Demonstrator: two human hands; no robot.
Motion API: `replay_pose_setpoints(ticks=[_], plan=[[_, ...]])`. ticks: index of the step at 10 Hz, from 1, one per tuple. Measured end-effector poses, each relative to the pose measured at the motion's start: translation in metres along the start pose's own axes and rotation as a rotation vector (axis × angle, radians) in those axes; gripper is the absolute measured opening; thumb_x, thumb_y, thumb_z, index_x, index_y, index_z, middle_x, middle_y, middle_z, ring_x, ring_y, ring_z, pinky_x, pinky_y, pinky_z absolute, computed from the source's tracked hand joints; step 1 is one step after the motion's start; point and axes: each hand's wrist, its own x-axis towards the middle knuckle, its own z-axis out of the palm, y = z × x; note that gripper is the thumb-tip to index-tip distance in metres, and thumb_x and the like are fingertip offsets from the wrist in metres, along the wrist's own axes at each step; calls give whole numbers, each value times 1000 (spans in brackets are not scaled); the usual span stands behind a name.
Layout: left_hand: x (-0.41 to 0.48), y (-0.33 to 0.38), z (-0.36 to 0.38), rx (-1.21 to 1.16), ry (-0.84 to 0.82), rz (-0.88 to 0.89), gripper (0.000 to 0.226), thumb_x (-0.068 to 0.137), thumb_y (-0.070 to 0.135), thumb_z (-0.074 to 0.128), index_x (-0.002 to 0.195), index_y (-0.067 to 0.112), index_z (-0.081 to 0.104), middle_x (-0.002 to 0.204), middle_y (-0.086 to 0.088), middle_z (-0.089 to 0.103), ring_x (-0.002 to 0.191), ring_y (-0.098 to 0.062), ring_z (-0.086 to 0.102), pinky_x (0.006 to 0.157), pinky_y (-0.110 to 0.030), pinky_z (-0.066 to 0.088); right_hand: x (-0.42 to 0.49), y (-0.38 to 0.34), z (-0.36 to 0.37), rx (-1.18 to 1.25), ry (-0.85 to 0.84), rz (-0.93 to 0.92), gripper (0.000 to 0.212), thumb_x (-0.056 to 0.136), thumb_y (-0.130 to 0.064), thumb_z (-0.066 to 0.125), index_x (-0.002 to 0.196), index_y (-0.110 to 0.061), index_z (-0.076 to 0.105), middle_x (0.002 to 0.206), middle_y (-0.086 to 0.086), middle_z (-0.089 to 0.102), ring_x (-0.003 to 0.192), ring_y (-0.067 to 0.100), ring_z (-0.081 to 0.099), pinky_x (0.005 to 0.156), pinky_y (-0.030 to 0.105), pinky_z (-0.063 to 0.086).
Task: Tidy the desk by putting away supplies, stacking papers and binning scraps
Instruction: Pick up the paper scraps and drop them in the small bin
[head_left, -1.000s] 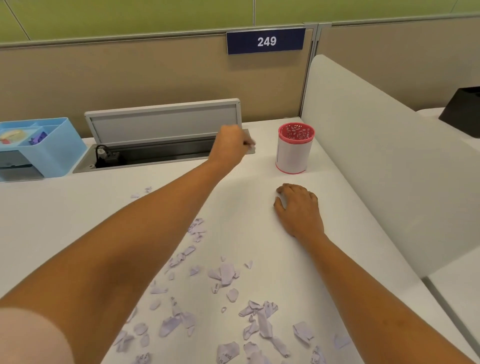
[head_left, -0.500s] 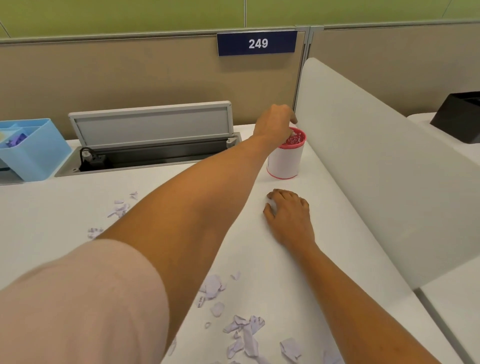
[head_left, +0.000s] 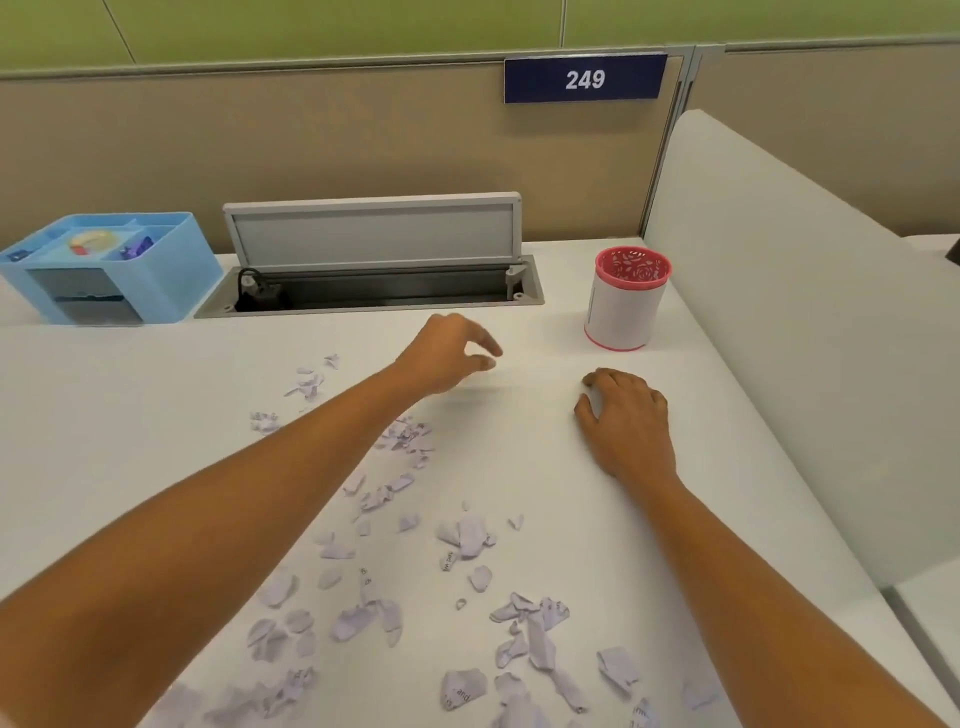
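Observation:
Several torn lilac-white paper scraps (head_left: 467, 535) lie scattered over the near and middle part of the white desk (head_left: 130, 441). A pink-rimmed white cup (head_left: 628, 299) stands upright at the back right. My left hand (head_left: 447, 353) hovers just above the desk, left of the cup and beyond the scraps, fingers loosely curled with nothing visible in them. Right of it, my right hand (head_left: 626, 415) rests palm down on the desk in front of the cup, fingers bent. What lies under its palm is hidden.
A blue desk organiser (head_left: 104, 270) with small items sits at the back left. Between it and the cup is an open cable trough (head_left: 374, 296) with its grey lid raised. A white divider panel (head_left: 805, 338) borders the desk's right side.
My left hand reached to the pink cup's rim half a second ago and has drawn back left and down toward the scraps. The right hand has stayed in place.

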Motion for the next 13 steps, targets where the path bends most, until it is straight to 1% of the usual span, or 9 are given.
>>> replay_pose_setpoints(ticks=[1, 2, 3, 4, 5, 7, 9, 11, 13], plan=[[-34, -41, 7, 99, -86, -94, 35, 94, 29, 50, 126, 15, 57, 140, -5, 47, 128, -23, 42, 105, -29, 29, 0, 0, 0, -3, -3, -3, 34, 93, -25, 43, 124, -14, 53, 132, 1, 52, 125, 21, 43, 104, 36, 25], [-58, -59, 7, 104, -124, -122, 42, 94, 36, 49, 132, 18, 50, 142, -3, 45, 127, -22, 43, 102, -27, 31, -1, 0, 0, 1, 0, 2, 34, 93, -25, 43, 123, -14, 53, 131, 1, 53, 125, 22, 43, 105, 37, 25], [-70, -61, 9, 196, -156, -88, 41, 93, 28, 53, 134, 20, 50, 145, -2, 42, 129, -23, 43, 104, -27, 32, -1, 0, -1, 4, -2, 1, 33, 94, -25, 43, 123, -13, 54, 131, 2, 53, 124, 23, 43, 105, 37, 25], [-72, -60, 13, 270, -106, -19, 34, 92, 9, 54, 125, 14, 59, 134, -4, 55, 121, -23, 53, 98, -24, 37, -1, -1, -2, -1, -12, 0, 34, 94, -25, 42, 124, -13, 53, 132, 2, 53, 125, 23, 43, 105, 37, 25], [-68, -56, 15, 263, -34, -24, 28, 91, 4, 55, 116, 9, 66, 118, -9, 66, 108, -24, 61, 95, -23, 42, -1, -1, -2, -2, -10, 2, 34, 94, -25, 42, 124, -13, 53, 132, 1, 52, 125, 23, 42, 106, 37, 25], [-52, -35, 8, 193, 44, -85, 25, 89, 4, 58, 112, 4, 67, 114, -12, 67, 101, -23, 64, 93, -19, 42, 0, -1, -1, 1, -12, 2, 34, 94, -25, 42, 123, -13, 54, 131, 1, 53, 124, 22, 43, 105, 37, 25], [-16, 8, 0, -4, 75, -89, 27, 87, 10, 61, 113, 3, 66, 110, -13, 68, 90, -21, 62, 82, -18, 42, 0, -1, -1, -1, -8, 0, 33, 93, -25, 43, 122, -14, 54, 131, 1, 53, 123, 21, 44, 104, 36, 26], [44, 69, -4, -71, 157, 114, 21, 85, 11, 66, 104, 4, 71, 101, -11, 71, 86, -16, 61, 76, -18, 44, 0, -1, 0, -16, 9, -10, 29, 92, -24, 43, 115, -13, 57, 125, 0, 56, 118, 22, 47, 99, 35, 30], [103, 124, -3, -113, 190, 217, 21, 82, 5, 68, 101, 1, 71, 102, -14, 70, 83, -17, 61, 84, -25, 51, 0, 0, 1, -30, 18, -17, 31, 92, -23, 41, 117, -14, 56, 127, -2, 55, 119, 20, 46, 100, 34, 29]])
